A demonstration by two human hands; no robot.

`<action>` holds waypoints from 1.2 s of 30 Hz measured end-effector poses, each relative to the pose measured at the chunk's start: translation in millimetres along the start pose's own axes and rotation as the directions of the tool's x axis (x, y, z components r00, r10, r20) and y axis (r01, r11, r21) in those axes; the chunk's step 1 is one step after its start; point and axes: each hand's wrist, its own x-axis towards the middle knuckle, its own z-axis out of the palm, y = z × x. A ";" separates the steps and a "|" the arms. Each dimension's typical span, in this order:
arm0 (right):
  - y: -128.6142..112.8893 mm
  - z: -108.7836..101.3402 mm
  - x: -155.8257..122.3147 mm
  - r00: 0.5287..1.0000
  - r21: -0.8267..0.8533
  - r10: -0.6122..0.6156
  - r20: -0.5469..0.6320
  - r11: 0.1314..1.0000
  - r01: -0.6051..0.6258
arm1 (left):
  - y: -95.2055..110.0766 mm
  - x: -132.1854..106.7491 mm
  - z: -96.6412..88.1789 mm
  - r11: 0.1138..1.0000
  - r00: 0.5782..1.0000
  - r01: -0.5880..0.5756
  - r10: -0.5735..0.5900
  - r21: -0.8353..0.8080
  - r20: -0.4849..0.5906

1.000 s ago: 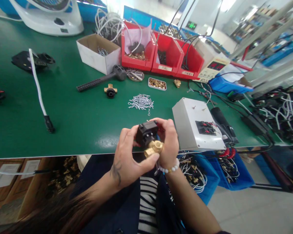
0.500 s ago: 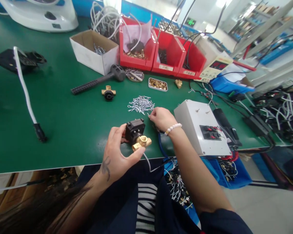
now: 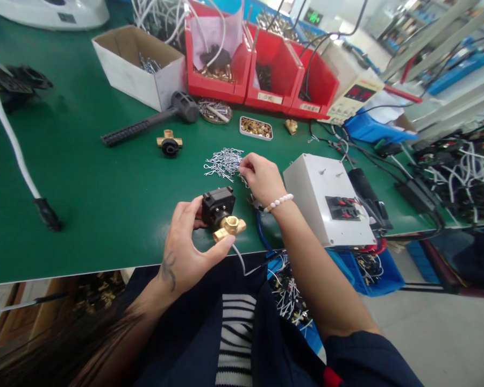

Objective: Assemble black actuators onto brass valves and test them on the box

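Right hand point(image 3: 261, 177) reached clips point(image 3: 225, 163); valve point(image 3: 221, 213) left-held.

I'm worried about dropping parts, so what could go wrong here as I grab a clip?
The left hand alone holds the brass valve at the table edge; it could slip off. The right hand pinching into the tangled pile of clips may lift several and scatter them.

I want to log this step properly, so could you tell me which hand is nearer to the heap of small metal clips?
Right. The right hand has its fingertips at the edge of the clips; the left hand is nearer the table edge, holding the valve.
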 end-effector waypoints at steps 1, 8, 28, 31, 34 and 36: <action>0.2 -2.9 -3.0 1.000 0.054 0.008 -0.010 0.999 -0.008 | 0.2 0.2 0.2 1.000 1.000 -0.001 0.001 -0.002 -0.003; 6.1 -12.7 -21.3 1.000 0.153 0.010 0.014 0.988 -0.012 | -1.1 0.3 -0.1 1.000 1.000 -0.008 0.008 -0.007 -0.013; -13.4 -13.9 7.1 0.941 -0.374 0.099 0.323 0.927 0.031 | -2.3 -1.4 -2.2 0.999 0.999 -0.038 0.038 0.017 0.011; -12.7 -14.8 11.5 0.940 -0.363 0.088 0.329 0.931 0.040 | -2.2 -2.7 -2.6 0.997 0.998 -0.061 0.062 0.047 -0.002; -8.3 -15.7 5.4 0.965 -0.324 0.039 0.258 0.945 0.049 | -2.7 -3.4 -3.9 0.995 0.997 -0.073 0.073 0.066 -0.012; -6.9 -17.1 -7.3 0.993 -0.118 -0.040 0.109 0.992 0.052 | -2.9 -3.5 -4.9 0.995 0.997 -0.077 0.077 0.068 0.001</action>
